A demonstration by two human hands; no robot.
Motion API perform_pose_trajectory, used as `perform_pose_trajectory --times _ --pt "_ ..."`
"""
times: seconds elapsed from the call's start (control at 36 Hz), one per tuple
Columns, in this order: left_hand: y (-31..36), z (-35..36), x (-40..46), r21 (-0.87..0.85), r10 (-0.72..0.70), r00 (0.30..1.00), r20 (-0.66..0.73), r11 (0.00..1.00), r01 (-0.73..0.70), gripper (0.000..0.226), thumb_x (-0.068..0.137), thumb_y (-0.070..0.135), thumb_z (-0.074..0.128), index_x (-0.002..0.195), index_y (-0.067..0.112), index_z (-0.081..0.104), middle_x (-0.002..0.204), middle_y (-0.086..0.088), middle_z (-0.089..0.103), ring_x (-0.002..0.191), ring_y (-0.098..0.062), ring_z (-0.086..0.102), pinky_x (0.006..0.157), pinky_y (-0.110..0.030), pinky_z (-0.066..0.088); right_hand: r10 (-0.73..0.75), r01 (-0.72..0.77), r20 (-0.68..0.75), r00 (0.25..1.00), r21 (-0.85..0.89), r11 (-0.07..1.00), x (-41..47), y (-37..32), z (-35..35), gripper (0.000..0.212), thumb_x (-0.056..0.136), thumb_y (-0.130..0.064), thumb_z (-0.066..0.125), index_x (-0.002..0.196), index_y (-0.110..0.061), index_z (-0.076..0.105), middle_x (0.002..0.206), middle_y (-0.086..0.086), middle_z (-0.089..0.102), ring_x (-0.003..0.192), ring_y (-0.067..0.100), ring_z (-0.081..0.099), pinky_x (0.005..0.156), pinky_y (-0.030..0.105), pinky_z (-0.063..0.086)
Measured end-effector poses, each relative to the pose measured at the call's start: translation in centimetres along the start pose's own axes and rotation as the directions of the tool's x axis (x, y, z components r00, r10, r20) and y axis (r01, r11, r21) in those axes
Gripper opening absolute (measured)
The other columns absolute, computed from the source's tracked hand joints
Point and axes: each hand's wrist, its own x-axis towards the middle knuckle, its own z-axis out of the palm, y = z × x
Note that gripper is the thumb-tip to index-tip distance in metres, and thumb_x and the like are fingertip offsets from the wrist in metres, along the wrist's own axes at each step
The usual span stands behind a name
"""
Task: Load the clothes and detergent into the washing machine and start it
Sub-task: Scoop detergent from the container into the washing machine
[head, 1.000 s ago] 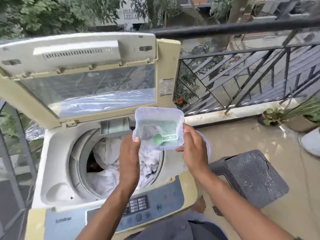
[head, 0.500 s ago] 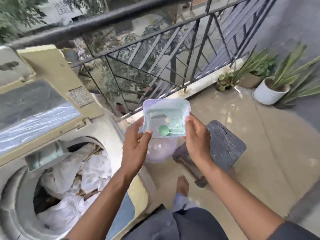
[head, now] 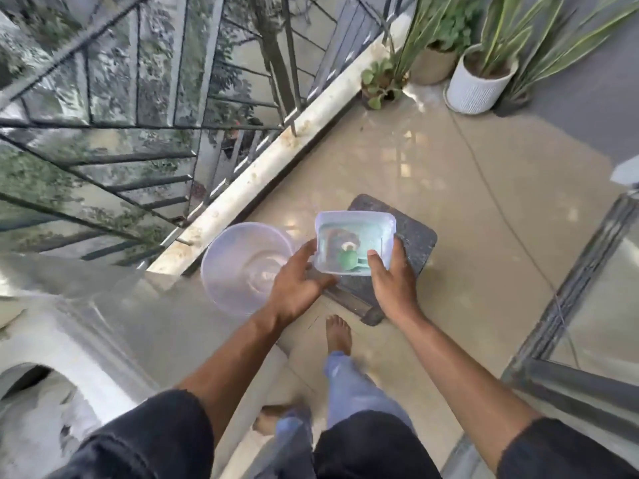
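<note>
No brand, label or writing can be read anywhere in this view; the detergent container (head: 355, 240) carries none that shows.

The container is a pale, translucent rectangular tub, open at the top, held above a dark grey stool (head: 411, 250) on the balcony floor (head: 466, 209). Inside it lies a green scoop (head: 348, 259) on what seems to be a thin layer of powder, though blur makes the contents hard to judge. The right hand (head: 392, 278) grips the tub's near right corner, thumb over the rim and fingers wrapped under the side. The left hand (head: 299, 281) sits at the tub's left wall with fingers spread and loosely curled; its fingertips touch or nearly touch the wall, and I cannot tell which.

Just left of the left hand, a clear round plastic tub (head: 247, 266) stands empty-looking on the floor beside the railing (head: 138, 126). The washing machine (head: 79, 357) fills the lower left corner, its drum opening partly visible and well apart from the container. Potted plants (head: 480, 81) stand at the far end of the floor.
</note>
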Motion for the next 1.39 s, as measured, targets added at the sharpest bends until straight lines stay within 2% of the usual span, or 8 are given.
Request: perform_pose_trajectory --times 0.19,0.31,0.44,0.56,0.72,0.92,1.11,1.39 --pt "-0.1 5.8 7.2 0.054 -0.028 0.992 0.119 0.998 0.022 0.079 0.09 0.017 0.079 0.157 0.028 0.037 0.135 0.012 0.057 0.121 -0.015 0.06 0.093 -0.013 0.047 0.151 -0.149 0.026 0.988 -0.056 0.987 5.5 5.8 0.1 0.071 0.096 -0.03 0.064 0.157 -0.01 0.034 0.151 0.013 0.054 0.134 0.031 0.054 0.103 0.038 0.047" --pt "-1.0 7.9 10.5 0.099 -0.088 0.976 0.197 0.993 0.07 0.077 0.088 0.008 0.08 0.15 0.027 0.038 0.133 0.005 0.056 0.123 -0.023 0.062 0.103 -0.032 0.048 0.195 -0.192 0.056 0.979 -0.053 0.98 7.6 8.1 -0.1 0.079 0.087 -0.036 0.063 0.157 -0.014 0.034 0.147 0.009 0.057 0.129 0.028 0.058 0.094 0.031 0.047" --pt "-1.7 8.9 13.6 0.153 -0.194 0.956 0.219 0.975 0.162 0.098 0.069 0.038 0.079 0.158 0.026 0.038 0.148 0.005 0.054 0.125 -0.027 0.063 0.106 -0.036 0.046 0.248 -0.245 0.062 0.967 -0.045 0.968 9.8 9.8 -0.5 0.058 0.092 -0.014 0.067 0.147 -0.018 0.047 0.133 0.004 0.065 0.107 0.02 0.06 0.076 0.02 0.035" --pt "-2.5 9.6 15.3 0.18 -0.224 0.953 0.204 0.965 0.188 0.105 0.071 0.037 0.082 0.162 0.027 0.031 0.156 0.002 0.052 0.131 -0.027 0.061 0.114 -0.041 0.045 0.231 -0.227 0.057 0.971 -0.067 0.971 10.5 10.7 0.0 0.054 0.091 -0.015 0.066 0.144 -0.019 0.053 0.131 0.003 0.067 0.117 0.027 0.062 0.079 0.023 0.037" --pt "-3.2 10.1 16.0 0.154 -0.224 0.955 0.194 0.968 0.196 0.08 0.088 0.008 0.076 0.156 0.019 0.036 0.13 0.009 0.051 0.12 -0.02 0.058 0.096 -0.027 0.037 0.255 -0.25 0.067 0.965 -0.085 0.965 11.0 11.6 0.8 0.049 0.084 -0.031 0.063 0.132 -0.021 0.058 0.12 0.001 0.07 0.106 0.026 0.065 0.086 0.035 0.051" --pt "-2.7 9.0 14.0 0.101 -0.204 0.97 0.135 0.976 0.191 0.076 0.093 0.021 0.078 0.157 0.018 0.037 0.137 0.004 0.048 0.128 -0.015 0.048 0.106 -0.028 0.038 0.264 -0.274 -0.087 0.961 -0.136 0.952 9.9 11.9 -0.5 0.043 0.095 -0.027 0.061 0.137 -0.022 0.06 0.123 -0.002 0.074 0.104 0.024 0.07 0.093 0.039 0.054" --pt "-3.7 4.5 9.0 0.061 -0.183 0.983 0.03 0.982 0.181 0.046 0.098 0.023 0.07 0.142 0.019 0.056 0.132 -0.009 0.067 0.113 -0.027 0.068 0.094 -0.045 0.059 0.085 -0.126 -0.223 0.971 -0.179 0.976 6.7 8.7 -0.8 0.035 0.089 -0.017 0.061 0.122 -0.026 0.064 0.119 0.0 0.071 0.102 0.028 0.068 0.087 0.042 0.054" --pt "-6.0 -4.2 -2.1 -0.148 -0.154 0.971 -0.183 0.981 0.127 0.043 0.084 0.025 0.066 0.128 0.02 0.067 0.119 -0.008 0.074 0.112 -0.027 0.07 0.092 -0.045 0.06 -0.153 0.156 0.054 0.987 -0.056 0.986 -0.7 -0.3 4.3 0.025 0.096 -0.017 0.062 0.119 -0.023 0.068 0.103 -0.013 0.071 0.093 0.015 0.069 0.091 0.043 0.055"
